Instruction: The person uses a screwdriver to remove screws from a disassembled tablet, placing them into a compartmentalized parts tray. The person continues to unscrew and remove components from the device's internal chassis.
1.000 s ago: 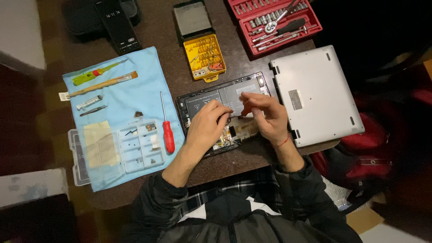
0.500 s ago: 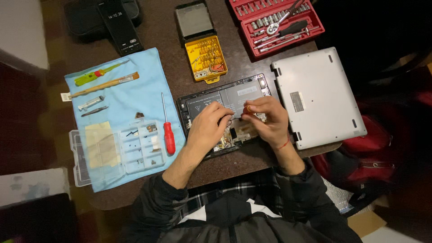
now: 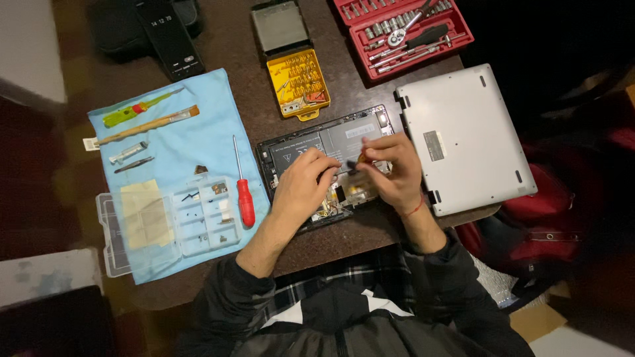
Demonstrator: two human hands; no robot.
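Pinching a small orange-handled tool [image 3: 360, 159], the right hand [image 3: 395, 173] has its fingers pressed together round it, while the left hand [image 3: 305, 185] rests curled on the opened laptop base [image 3: 317, 140]. The base lies directly beneath both hands. A slip could likely gouge the exposed board. At nine o'clock lies a red screwdriver [image 3: 245, 198].

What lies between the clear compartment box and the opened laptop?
In the head view, a red-handled screwdriver lies on the blue cloth, between the clear compartment box and the opened laptop.
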